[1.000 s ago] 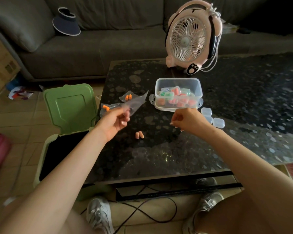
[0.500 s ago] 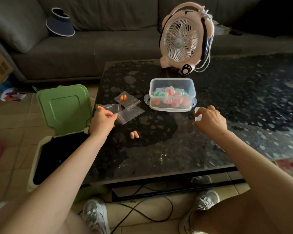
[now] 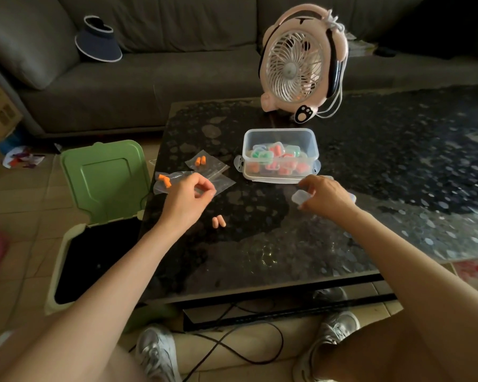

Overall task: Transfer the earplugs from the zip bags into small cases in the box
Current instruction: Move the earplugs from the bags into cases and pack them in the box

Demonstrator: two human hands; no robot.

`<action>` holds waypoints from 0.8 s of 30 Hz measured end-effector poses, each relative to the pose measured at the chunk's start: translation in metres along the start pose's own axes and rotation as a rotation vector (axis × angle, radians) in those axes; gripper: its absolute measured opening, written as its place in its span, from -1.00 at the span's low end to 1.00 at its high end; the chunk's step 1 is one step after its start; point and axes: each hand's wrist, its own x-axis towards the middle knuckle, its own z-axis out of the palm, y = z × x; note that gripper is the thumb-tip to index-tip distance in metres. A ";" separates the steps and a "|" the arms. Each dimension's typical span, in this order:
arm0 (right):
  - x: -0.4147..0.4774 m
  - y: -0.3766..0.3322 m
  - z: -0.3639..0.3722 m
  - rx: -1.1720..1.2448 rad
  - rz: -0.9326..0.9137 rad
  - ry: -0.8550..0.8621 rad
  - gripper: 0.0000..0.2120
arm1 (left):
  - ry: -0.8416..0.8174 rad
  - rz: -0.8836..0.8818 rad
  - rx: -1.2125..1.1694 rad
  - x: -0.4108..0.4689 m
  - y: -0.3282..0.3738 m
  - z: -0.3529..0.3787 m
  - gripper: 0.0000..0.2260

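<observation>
Two loose orange earplugs (image 3: 218, 221) lie on the dark glass table (image 3: 260, 249) between my hands. My left hand (image 3: 186, 199) hovers with loosely curled fingers over the zip bags: one bag (image 3: 204, 163) and another (image 3: 166, 181) each hold orange earplugs, and an empty bag (image 3: 223, 183) lies beside them. My right hand (image 3: 324, 195) holds a small clear case (image 3: 300, 197) just in front of the clear plastic box (image 3: 280, 133), which contains several filled cases. More small cases (image 3: 352, 197) are mostly hidden behind that hand.
A pink desk fan (image 3: 298, 64) stands behind the box. A green bin (image 3: 66, 244) with its lid up sits against the table's left edge. A grey sofa (image 3: 149, 78) carries a visor cap (image 3: 98, 40). Cables (image 3: 246, 351) and my shoes are under the table's front edge.
My left hand laid the empty zip bag down on the pile and drew back slightly. My right hand went right to the small cases, picked one up and brought it back.
</observation>
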 end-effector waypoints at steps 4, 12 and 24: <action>-0.007 -0.039 0.001 0.232 -0.147 -0.197 -0.61 | -0.058 0.201 0.114 -0.007 0.002 0.004 -0.86; -0.013 -0.095 0.016 1.022 -0.055 -0.566 -0.67 | -0.018 0.306 -0.071 -0.012 -0.004 0.010 -0.61; -0.006 -0.108 0.028 1.125 -0.096 -0.687 -0.74 | 0.065 0.423 0.060 -0.010 -0.008 0.002 -0.69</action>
